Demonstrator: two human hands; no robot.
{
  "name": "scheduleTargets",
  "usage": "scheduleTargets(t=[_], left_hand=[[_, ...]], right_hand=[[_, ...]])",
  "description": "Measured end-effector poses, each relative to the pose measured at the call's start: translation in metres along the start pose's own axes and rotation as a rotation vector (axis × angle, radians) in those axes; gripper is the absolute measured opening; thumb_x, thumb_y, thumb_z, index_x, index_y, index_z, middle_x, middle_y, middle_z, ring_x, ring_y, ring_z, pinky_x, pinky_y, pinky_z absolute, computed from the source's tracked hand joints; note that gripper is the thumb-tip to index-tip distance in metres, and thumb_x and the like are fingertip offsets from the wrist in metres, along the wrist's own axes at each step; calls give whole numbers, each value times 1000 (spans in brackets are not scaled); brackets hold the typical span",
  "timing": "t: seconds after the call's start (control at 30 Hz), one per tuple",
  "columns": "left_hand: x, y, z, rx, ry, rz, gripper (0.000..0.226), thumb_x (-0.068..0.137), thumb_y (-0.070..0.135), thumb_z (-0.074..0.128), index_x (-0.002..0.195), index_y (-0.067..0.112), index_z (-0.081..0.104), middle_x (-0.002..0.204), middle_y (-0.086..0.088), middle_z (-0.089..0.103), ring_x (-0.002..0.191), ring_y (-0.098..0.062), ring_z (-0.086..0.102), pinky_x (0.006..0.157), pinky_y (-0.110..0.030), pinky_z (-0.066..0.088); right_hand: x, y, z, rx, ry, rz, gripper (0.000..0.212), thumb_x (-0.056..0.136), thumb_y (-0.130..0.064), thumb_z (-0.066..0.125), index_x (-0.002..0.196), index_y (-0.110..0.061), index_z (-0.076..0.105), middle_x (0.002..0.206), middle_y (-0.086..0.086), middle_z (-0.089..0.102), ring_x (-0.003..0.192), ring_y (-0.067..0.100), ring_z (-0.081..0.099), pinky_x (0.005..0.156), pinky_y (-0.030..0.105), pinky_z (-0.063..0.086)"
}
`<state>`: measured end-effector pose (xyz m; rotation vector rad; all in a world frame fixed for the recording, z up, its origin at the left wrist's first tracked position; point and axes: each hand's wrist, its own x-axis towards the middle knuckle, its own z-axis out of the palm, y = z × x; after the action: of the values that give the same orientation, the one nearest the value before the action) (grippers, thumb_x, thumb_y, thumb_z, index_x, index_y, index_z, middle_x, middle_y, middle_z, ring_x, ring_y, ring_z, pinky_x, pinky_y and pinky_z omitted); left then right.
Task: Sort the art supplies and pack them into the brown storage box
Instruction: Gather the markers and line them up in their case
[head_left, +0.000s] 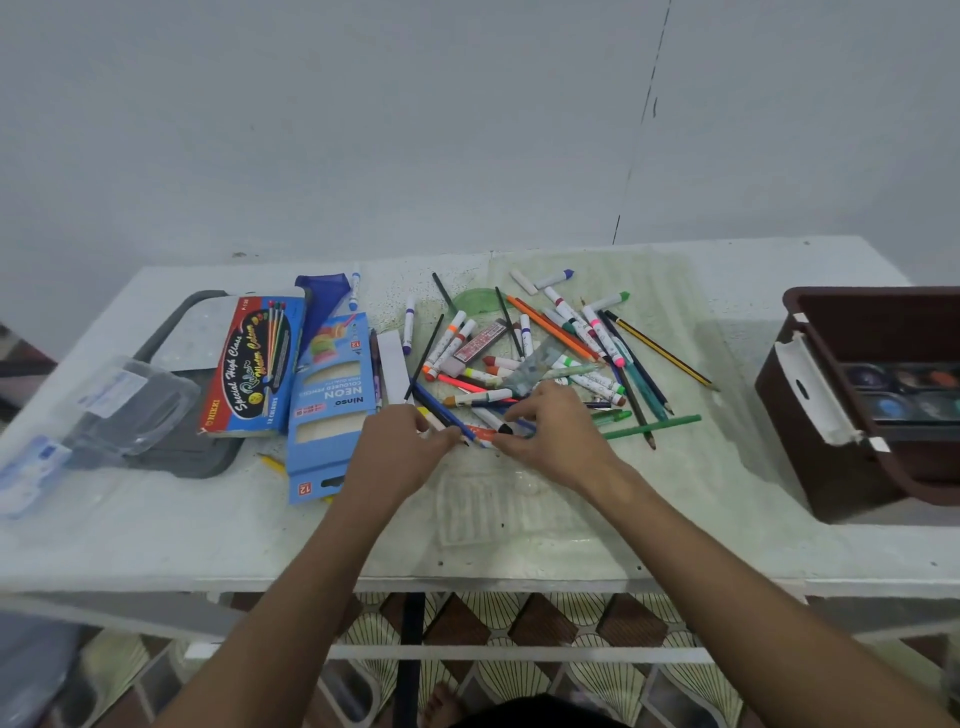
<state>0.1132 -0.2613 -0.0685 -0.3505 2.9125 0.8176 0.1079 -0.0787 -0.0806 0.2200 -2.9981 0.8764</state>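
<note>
A heap of markers, crayons and coloured pencils (545, 358) lies on the middle of the white table (727, 493). My left hand (400, 441) pinches several pencils at the heap's near edge, a blue pencil (441, 410) among them. My right hand (550, 431) has its fingers curled over the same near edge and touches a black-capped marker (496, 422). The brown storage box (852, 415) stands at the right edge of the table, open, with a paint palette (904, 395) inside.
A blue coloured-pencil carton (330, 410) and a red water-colour box (254, 364) lie left of the heap. Further left are a grey tray (171, 332) and a clear plastic case (130, 405). A clear insert (483, 504) lies near the front edge.
</note>
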Motion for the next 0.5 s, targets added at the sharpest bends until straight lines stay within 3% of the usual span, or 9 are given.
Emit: scheduleTargets(t=[0.17, 0.27, 0.4, 0.5], left_hand=[[1, 2, 6, -84, 2, -16, 38, 72, 52, 74, 86, 17, 64, 81, 0, 64, 74, -17, 64, 67, -34, 56], [2, 0, 9, -76, 24, 13, 30, 76, 42, 73, 89, 15, 69, 87, 0, 67, 77, -11, 59, 66, -25, 46], [2, 2, 10, -93, 54, -8, 35, 80, 46, 70, 83, 12, 69, 77, 2, 60, 75, -12, 54, 67, -26, 44], [4, 2, 9, -119, 65, -23, 34, 84, 31, 65, 58, 10, 62, 53, 0, 52, 56, -14, 51, 52, -24, 36]], right_hand=[[5, -1, 8, -136, -8, 26, 31, 80, -49, 69, 97, -24, 75, 96, 2, 44, 102, 23, 42, 81, 33, 37], [5, -1, 9, -140, 6, 22, 24, 83, -41, 68, 98, -24, 75, 96, 2, 43, 102, 24, 41, 80, 31, 35], [4, 5, 7, 33, 59, 39, 21, 81, -35, 71, 96, -21, 75, 91, 0, 52, 95, 20, 45, 79, 32, 40], [-3, 7, 0, 258, 112, 30, 15, 79, -26, 74, 89, -16, 75, 72, -6, 53, 72, 11, 49, 64, 22, 38]])
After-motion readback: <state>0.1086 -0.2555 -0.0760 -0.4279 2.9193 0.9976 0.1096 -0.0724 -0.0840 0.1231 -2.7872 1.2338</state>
